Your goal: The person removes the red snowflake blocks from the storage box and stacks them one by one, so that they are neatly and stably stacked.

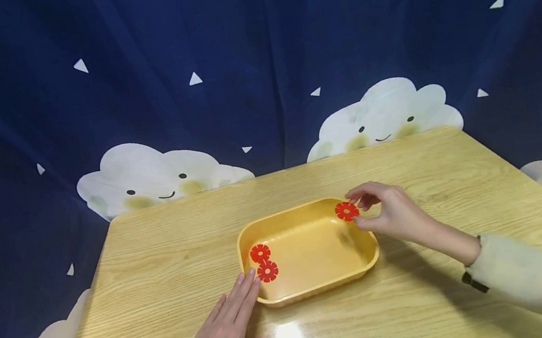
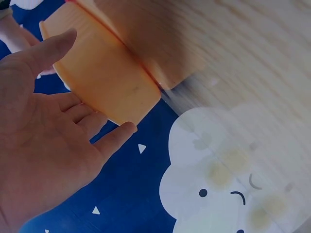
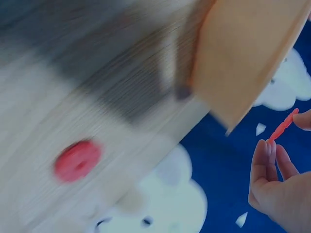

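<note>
My right hand [image 1: 393,211] pinches a red notched plastic disc [image 1: 347,211] between thumb and fingertips, over the far right corner of a yellow tray [image 1: 313,295]. Seen from the right wrist, that disc [image 3: 283,125] is nearly edge-on, raised above the tray's rim. Two more red discs [image 1: 267,271] lie inside the tray at its left end, one overlapping the other's edge. With fingers straight, my left hand [image 1: 223,335] touches the tray's near left corner. The left wrist view shows its fingertips along the tray's outer wall [image 2: 109,73], the thumb held apart.
The tray stands on a light wooden table [image 1: 170,262]. Another red disc [image 3: 77,161], blurred, lies on the tabletop outside the tray in the right wrist view. A dark blue curtain [image 1: 242,104] with white clouds and triangles hangs behind and beside the table.
</note>
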The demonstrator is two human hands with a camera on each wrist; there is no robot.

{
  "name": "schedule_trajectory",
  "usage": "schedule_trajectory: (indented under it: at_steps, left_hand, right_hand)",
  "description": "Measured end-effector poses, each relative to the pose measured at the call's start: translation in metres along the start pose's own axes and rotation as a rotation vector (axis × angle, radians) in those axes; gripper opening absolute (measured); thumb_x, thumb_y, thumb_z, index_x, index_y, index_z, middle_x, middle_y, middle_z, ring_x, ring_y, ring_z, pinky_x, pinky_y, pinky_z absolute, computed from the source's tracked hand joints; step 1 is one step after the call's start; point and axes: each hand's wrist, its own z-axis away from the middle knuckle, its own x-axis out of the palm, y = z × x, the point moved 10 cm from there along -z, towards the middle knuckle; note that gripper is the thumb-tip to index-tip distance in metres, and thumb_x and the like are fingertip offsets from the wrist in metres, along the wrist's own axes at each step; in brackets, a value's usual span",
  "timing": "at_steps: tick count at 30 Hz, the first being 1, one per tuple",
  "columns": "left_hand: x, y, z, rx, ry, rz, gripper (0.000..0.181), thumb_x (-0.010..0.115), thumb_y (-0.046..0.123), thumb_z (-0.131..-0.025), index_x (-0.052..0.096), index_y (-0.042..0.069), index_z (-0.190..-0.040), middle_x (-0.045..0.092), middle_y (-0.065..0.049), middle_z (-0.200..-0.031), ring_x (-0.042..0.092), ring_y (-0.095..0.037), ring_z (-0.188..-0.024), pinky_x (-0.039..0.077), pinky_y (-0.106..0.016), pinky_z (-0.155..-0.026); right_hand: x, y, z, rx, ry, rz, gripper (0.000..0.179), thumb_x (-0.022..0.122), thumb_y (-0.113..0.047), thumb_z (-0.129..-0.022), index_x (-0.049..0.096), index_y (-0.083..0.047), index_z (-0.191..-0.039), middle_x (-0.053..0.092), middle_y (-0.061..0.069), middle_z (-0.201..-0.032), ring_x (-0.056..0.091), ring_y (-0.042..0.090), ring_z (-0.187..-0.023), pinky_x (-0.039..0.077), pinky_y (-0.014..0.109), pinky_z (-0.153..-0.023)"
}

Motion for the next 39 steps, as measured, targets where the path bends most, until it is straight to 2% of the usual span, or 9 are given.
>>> schedule_trajectory:
  at_steps: [5, 10, 16, 22, 39]
  left_hand:
    - [0.000, 0.000, 0.000, 0.000, 0.006, -0.010, 0.096, 0.076, 0.040, -0.083, 0.024, 0.006, -0.156, 0.018, -0.006, -0.163, 0.021, -0.022, -0.147, 0.037, -0.046, -0.109]
    - [-0.001, 0.000, -0.001, -0.003, 0.010, -0.006, 0.095, 0.076, 0.040, -0.083, 0.025, 0.006, -0.156, 0.018, -0.006, -0.163, 0.021, -0.022, -0.147, 0.037, -0.047, -0.109]
    - [0.000, 0.001, -0.001, 0.002, 0.008, -0.007, 0.095, 0.076, 0.040, -0.083, 0.025, 0.005, -0.155, 0.016, -0.007, -0.163, 0.021, -0.023, -0.147, 0.037, -0.047, -0.109]
    - [-0.002, 0.002, -0.001, 0.004, 0.018, -0.007, 0.096, 0.076, 0.039, -0.082, 0.025, 0.005, -0.155, 0.017, -0.007, -0.163, 0.022, -0.023, -0.147, 0.037, -0.047, -0.109]
    - [0.000, 0.001, 0.000, -0.004, 0.003, -0.013, 0.097, 0.075, 0.039, -0.084, 0.020, 0.008, -0.157, 0.017, -0.007, -0.163, 0.019, -0.022, -0.147, 0.036, -0.046, -0.110]
  right_hand:
    - [-0.037, 0.027, 0.022, 0.063, 0.072, 0.085, 0.040, 0.081, 0.005, -0.068, 0.069, -0.001, -0.106, 0.070, 0.006, -0.093, 0.065, 0.018, -0.075, 0.055, 0.024, -0.068]
    - [-0.052, 0.055, 0.047, 0.100, 0.097, 0.144, 0.041, 0.082, 0.002, -0.066, 0.070, -0.002, -0.105, 0.070, 0.006, -0.091, 0.065, 0.018, -0.073, 0.050, 0.015, -0.066]
    - [-0.054, 0.083, 0.071, 0.112, 0.093, 0.202, 0.043, 0.085, 0.001, -0.064, 0.069, 0.001, -0.104, 0.070, 0.008, -0.090, 0.064, 0.019, -0.072, 0.049, 0.015, -0.063]
    - [-0.052, 0.103, 0.083, 0.125, 0.078, 0.250, 0.044, 0.085, 0.000, -0.064, 0.069, 0.001, -0.104, 0.069, 0.010, -0.093, 0.063, 0.019, -0.072, 0.048, 0.015, -0.061]
    - [-0.042, 0.114, 0.089, 0.121, 0.076, 0.299, 0.045, 0.083, -0.003, -0.063, 0.069, 0.001, -0.105, 0.065, 0.004, -0.085, 0.059, 0.013, -0.072, 0.044, 0.014, -0.060]
